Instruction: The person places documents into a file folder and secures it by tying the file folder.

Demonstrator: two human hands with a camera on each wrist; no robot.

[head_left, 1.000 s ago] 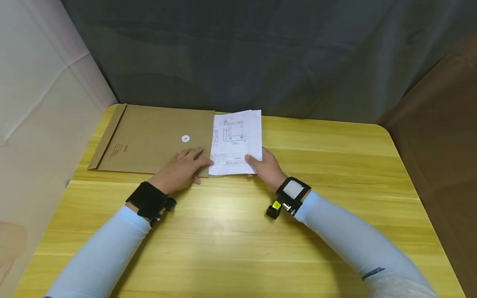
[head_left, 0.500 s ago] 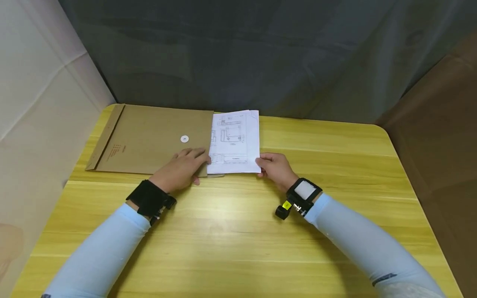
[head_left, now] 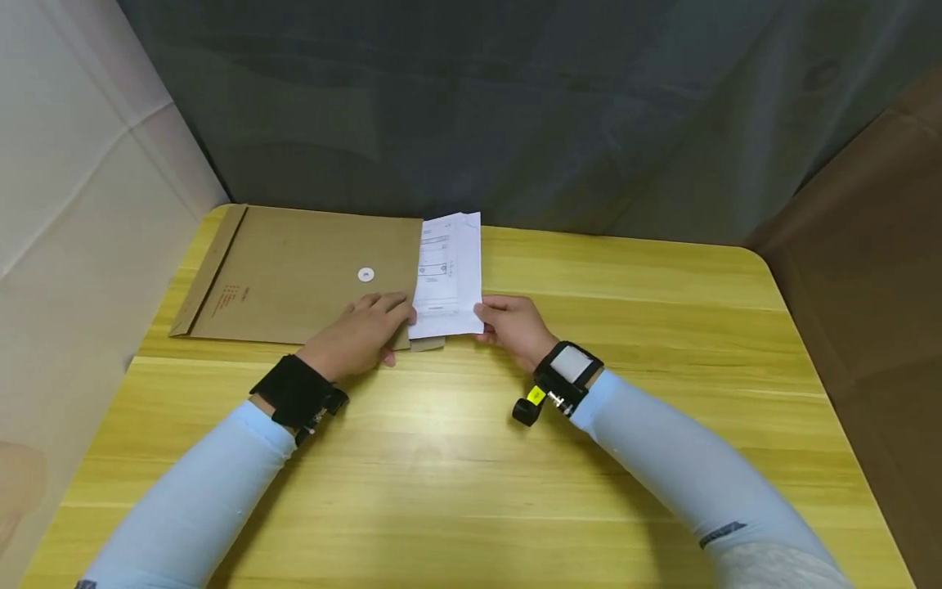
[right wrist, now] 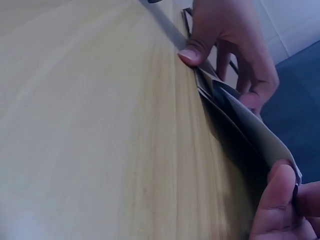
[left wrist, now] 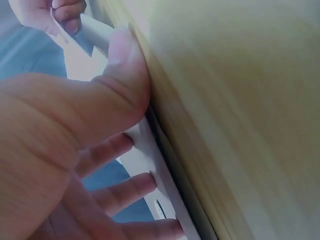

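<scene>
A brown envelope (head_left: 294,274) with a white button clasp lies flat at the table's far left. A stack of white printed papers (head_left: 450,274) sticks out of its right end, partly inside. My left hand (head_left: 364,331) rests on the envelope by that opening, fingers fairly straight, thumb at the near edge. In the left wrist view its fingers (left wrist: 125,185) spread over the envelope's pale edge (left wrist: 150,160). My right hand (head_left: 511,323) pinches the near right corner of the papers. The right wrist view shows the thumb (right wrist: 277,200) on the curved sheets (right wrist: 240,125).
The yellow wooden table (head_left: 471,458) runs wide toward me and to the right. A dark curtain (head_left: 515,106) hangs behind its far edge, and a pale wall stands at the left. Both wrists carry black camera bands.
The papers have slid left, deeper into the envelope, so less white shows. My right hand moved left with them. My left hand has stayed put.
</scene>
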